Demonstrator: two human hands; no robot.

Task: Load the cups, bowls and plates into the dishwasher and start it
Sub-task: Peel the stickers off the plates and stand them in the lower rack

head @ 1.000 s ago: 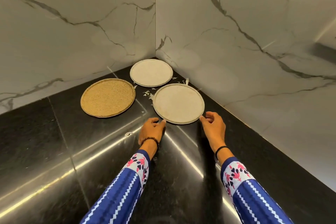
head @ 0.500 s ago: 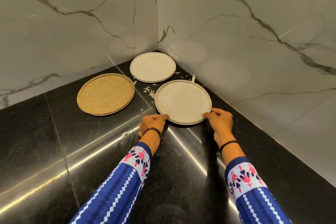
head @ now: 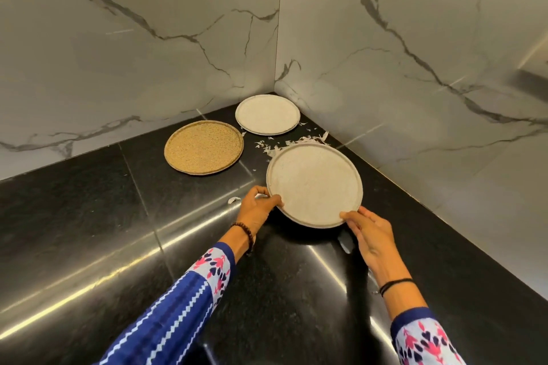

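They've got the plate (head: 314, 184) pinched by its near rim, left hand (head: 258, 207) on one side and right hand (head: 370, 234) on the other, held just clear of the counter (head: 89, 216), probably to carry it flat; tan plate (head: 204, 147) and far plate (head: 267, 114) sit behind it.

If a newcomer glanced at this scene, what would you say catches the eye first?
Most striking is the pale plate at the front, gripped at its near rim by the left hand and right hand, near edge seemingly raised off the glossy black counter. Behind it, a brown plate lies to the left and a second pale plate sits in the marble corner, with white scraps scattered between them.
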